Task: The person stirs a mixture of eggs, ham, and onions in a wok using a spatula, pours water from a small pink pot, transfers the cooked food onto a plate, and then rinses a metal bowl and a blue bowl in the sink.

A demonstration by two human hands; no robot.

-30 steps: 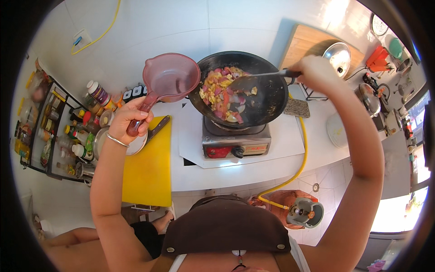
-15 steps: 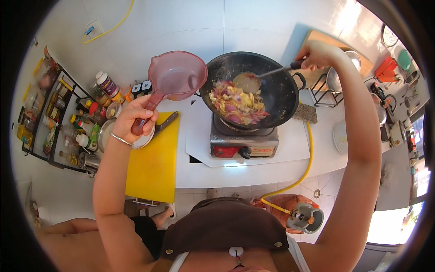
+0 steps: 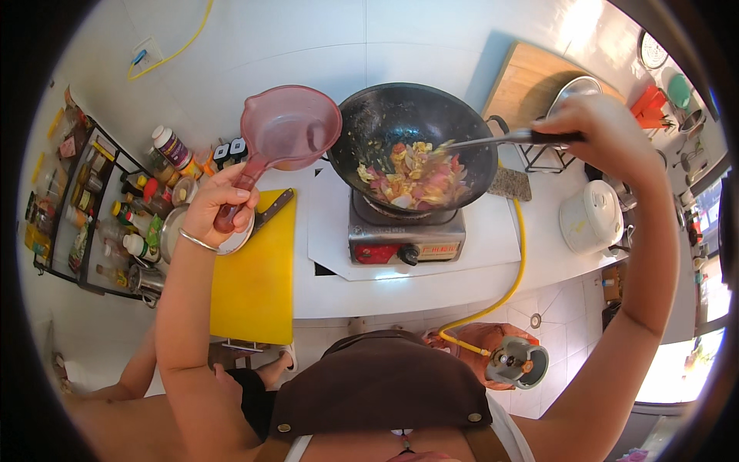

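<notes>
My left hand (image 3: 222, 202) is closed round the handle of a reddish, see-through plastic water scoop (image 3: 281, 115), held up left of the wok. The scoop looks empty, and its bowl overlaps the wok's left rim in the view. My right hand (image 3: 604, 135) grips the dark handle of a metal spatula (image 3: 493, 141). The spatula's blade is down in the food (image 3: 412, 173), blurred by motion. Sliced purple onion and yellow egg-like pieces make up that food. The black wok (image 3: 408, 108) sits on a silver portable gas stove (image 3: 406, 237).
A yellow cutting board (image 3: 254, 285) with a knife (image 3: 275, 206) lies left, beside a rack of bottles and jars (image 3: 92, 192). A white lidded pot (image 3: 591, 217) and a wooden board (image 3: 523, 81) stand right. A yellow hose (image 3: 520, 254) leads to a gas cylinder (image 3: 516, 362). Another person is at lower left.
My right hand has moved right and slightly down, drawing the spatula through the food and spreading it rightward in the wok. My left hand still holds the scoop in about the same place.
</notes>
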